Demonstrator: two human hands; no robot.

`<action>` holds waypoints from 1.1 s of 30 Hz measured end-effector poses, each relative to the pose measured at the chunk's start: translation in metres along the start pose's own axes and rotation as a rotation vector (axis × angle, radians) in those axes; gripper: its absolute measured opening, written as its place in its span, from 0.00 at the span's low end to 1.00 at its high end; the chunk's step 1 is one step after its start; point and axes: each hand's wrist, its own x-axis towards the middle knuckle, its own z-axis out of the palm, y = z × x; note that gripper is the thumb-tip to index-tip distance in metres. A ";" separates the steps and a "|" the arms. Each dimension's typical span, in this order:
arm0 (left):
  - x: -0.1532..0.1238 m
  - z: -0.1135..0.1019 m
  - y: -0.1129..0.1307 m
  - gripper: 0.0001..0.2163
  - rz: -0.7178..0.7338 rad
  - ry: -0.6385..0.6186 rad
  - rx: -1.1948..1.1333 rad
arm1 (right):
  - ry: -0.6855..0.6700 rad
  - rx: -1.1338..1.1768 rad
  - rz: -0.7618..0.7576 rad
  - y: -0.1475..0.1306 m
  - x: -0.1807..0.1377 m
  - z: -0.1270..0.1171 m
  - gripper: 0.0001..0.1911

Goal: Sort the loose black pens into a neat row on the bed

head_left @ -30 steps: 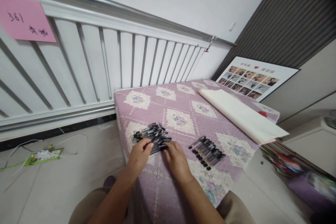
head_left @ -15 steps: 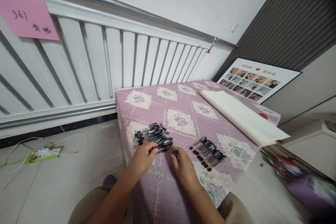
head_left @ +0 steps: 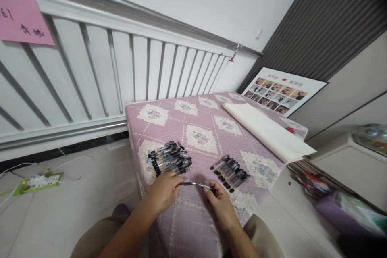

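Note:
My left hand point(head_left: 165, 190) is closed on a slim black pen point(head_left: 188, 184), whose bare metal tip points right. Facing that tip, a dark pen cap point(head_left: 207, 187) is pinched in my right hand point(head_left: 220, 199); a small gap separates the two parts. Just beyond my left hand lies a heap of black pens point(head_left: 169, 159), loosely stacked. To the right of it, several more black pens point(head_left: 230, 173) lie side by side in a slanted row, close to my right hand.
A purple flowered cloth point(head_left: 193, 217) covers the low surface under the pens. Further back lies a rolled cream sheet point(head_left: 269, 131). A white radiator point(head_left: 157, 68) runs along the left wall, with a green-edged power strip point(head_left: 39, 183) on the floor. A photo board point(head_left: 281, 92) leans at the back.
Both hands have moved from the edge of the heap towards me. The pen and its cap now show apart between them. The view has shifted slightly to the right.

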 end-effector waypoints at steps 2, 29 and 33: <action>0.000 0.000 0.002 0.10 0.020 -0.017 0.032 | -0.024 0.025 0.007 -0.003 0.000 0.001 0.16; -0.001 0.011 0.007 0.13 -0.039 -0.148 0.174 | -0.034 0.221 0.101 -0.003 -0.001 0.003 0.16; 0.001 0.018 0.006 0.11 -0.041 -0.145 0.192 | -0.039 0.234 0.113 -0.005 -0.002 0.003 0.16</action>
